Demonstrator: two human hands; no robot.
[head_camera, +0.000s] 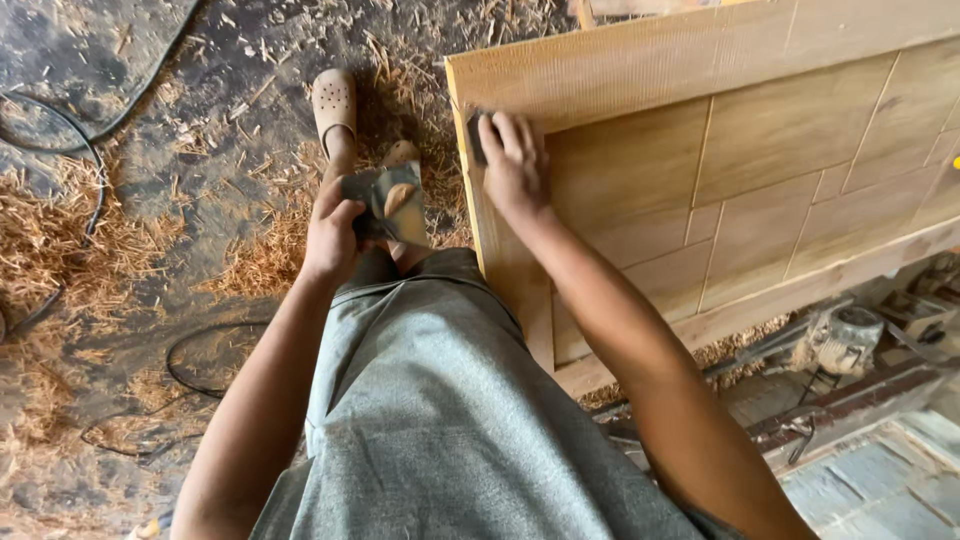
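Our right hand (515, 165) presses a small dark scraper (474, 135), fingers curled over it, against the left edge of the panelled wooden door (760, 140). Our left hand (335, 230) grips a grey putty board (392, 205) bearing tan filler. Wood shavings (60, 235) and black cables (90, 160) cover the floor (200, 150).

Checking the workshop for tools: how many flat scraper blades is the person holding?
2. A wide metal blade with brown filler, in the left hand, over the floor; a small dark one under the right hand, against the wooden door panel, mostly hidden.
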